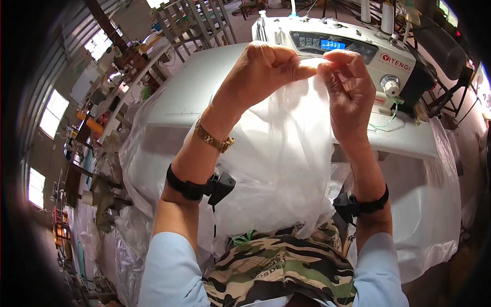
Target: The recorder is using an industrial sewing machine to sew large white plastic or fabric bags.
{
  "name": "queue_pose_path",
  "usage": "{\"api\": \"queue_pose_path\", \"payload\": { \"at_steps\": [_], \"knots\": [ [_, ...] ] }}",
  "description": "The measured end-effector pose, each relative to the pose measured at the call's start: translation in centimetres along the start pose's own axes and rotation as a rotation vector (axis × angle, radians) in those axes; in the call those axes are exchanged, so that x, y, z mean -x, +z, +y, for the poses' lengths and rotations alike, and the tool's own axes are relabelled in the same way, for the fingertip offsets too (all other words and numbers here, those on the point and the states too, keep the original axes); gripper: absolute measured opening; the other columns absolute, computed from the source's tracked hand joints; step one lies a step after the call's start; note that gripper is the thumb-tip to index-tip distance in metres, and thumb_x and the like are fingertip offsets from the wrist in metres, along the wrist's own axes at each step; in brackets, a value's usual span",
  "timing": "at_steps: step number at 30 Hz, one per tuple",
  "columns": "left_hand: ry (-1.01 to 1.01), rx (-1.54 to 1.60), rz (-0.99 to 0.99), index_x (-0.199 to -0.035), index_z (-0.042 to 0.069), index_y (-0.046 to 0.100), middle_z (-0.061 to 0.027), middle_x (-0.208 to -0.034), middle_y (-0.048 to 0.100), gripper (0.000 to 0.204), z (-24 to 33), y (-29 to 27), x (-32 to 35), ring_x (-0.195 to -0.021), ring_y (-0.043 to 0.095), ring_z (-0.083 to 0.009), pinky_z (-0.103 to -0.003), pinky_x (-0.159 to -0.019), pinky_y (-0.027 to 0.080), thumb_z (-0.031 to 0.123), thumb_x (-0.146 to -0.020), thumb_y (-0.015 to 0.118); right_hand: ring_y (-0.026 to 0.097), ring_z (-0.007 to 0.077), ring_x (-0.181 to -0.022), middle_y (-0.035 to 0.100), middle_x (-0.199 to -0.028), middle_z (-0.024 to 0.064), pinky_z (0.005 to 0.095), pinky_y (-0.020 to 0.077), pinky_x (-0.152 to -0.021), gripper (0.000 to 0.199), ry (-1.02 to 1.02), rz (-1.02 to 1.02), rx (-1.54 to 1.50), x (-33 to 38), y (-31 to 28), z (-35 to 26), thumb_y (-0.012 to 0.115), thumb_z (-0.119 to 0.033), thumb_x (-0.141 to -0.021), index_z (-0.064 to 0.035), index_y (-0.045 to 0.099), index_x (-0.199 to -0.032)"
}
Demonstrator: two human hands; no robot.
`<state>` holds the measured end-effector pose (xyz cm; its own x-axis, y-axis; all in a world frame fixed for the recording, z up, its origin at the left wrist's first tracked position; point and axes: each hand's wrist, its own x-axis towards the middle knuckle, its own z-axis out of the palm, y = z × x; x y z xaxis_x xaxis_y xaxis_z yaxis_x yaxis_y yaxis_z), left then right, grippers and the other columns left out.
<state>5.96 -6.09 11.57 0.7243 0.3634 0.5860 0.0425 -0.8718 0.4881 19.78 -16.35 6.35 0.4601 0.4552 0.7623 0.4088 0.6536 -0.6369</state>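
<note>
Table, broad and white, spreads out in front of the person. Sheer white fabric hangs from between both hands, its top raised in front of the sewing machine and its lower folds falling below the hands to the camouflage-patterned cloth over the lap. Left hand holds the fabric's upper edge, thumb and forefinger pinched together, pointing rightward. Right hand, just beside it, also has thumb and forefinger brought together at that edge, its other fingers curled; whether the two hands' fingertips touch, I cannot tell. Most of the fabric lies below the left hand's fingers and left of the right wrist. Smaller still are a gold-coloured watch on the left wrist and green thread by the machine.
</note>
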Motion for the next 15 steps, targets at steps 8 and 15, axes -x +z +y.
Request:
{"api": "queue_pose_path", "payload": {
  "at_steps": [8,15],
  "knots": [
    [-0.099,0.183,0.026,-0.064,0.001,0.058,0.0095,-0.059,0.043,0.039,-3.3,0.5,-0.5,-0.056,0.034,-0.0019,-0.023,-0.048,0.030,0.029,-0.085,0.076,0.061,0.0252,-0.097,0.066,-0.100,0.0085,0.0462,0.0422,-0.093,0.043,-0.410,-0.698,0.812,6.4,2.8,-5.5,0.074,-0.033,-0.076,-0.0035,0.065,-0.106],
    [-0.203,0.249,0.079,-0.069,0.001,0.062,0.0058,-0.056,0.046,0.034,-1.9,1.6,0.5,-0.056,0.038,-0.0024,-0.024,-0.048,0.034,0.027,-0.088,0.073,0.052,0.0291,-0.116,0.056,-0.127,0.0101,0.0520,0.0342,-0.102,0.047,-0.362,-0.813,0.738,12.4,5.5,3.0,0.072,-0.029,-0.082,-0.0055,0.058,-0.121]
  ]
}}
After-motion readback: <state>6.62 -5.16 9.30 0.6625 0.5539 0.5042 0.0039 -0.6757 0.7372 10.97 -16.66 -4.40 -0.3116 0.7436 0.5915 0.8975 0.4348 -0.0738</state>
